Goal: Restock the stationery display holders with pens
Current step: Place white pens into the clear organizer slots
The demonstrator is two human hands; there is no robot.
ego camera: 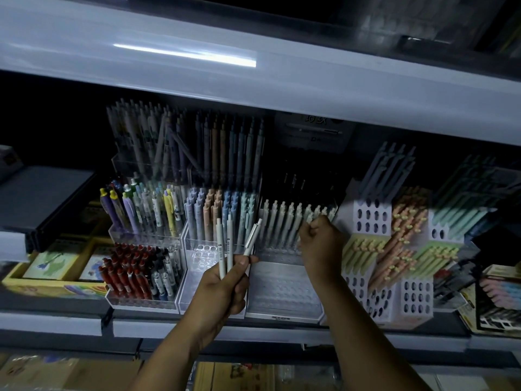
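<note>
**Pens held at the clear holder**

Pens (225, 249), three pale ones, fan upward from the left hand (222, 294), which grips their lower ends between thumb and fingers in front of the display. Just to their right, the right hand (318, 244) is curled at the right end of a row of white pens (282, 218); whether it grips one I cannot tell. That row stands at the back of a clear tiered holder (282, 292), whose front steps show rows of holes. Left of it, pastel pens (214, 210) stand in another clear holder, and further left are red pens (124, 272). To the right, white perforated stands (372, 221) carry slanted peach and green pens. All sit on a dim shelf (70, 323) under a pale upper shelf (282, 80)
</note>
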